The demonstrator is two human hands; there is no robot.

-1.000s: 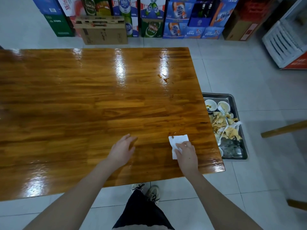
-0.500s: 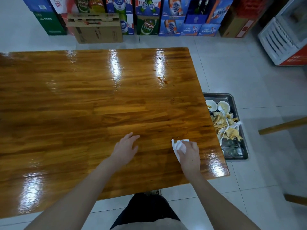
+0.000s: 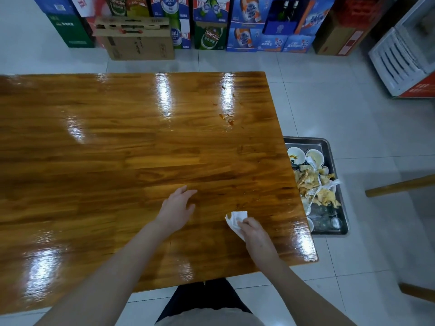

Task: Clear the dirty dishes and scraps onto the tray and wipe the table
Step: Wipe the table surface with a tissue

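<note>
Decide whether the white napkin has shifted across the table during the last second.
Yes. The napkin, gripped by the right hand, slid slightly left, away from the edge of the table beside the tray, and is bunched rather than flat.

The one camera rides on the person's head, at standing height by the near long edge of the tabletop (image 3: 117,161), and looks forward and steeply down across it. Its wide lens bows the edges, and the wood fills most of the frame. Both forearms reach in from the bottom, with the left hand (image 3: 175,209) and right hand (image 3: 253,229) close under the lens. The tray (image 3: 329,147) shows past the tabletop's right edge, and stacked beer cartons (image 3: 244,31) line the top, farthest off.
</note>
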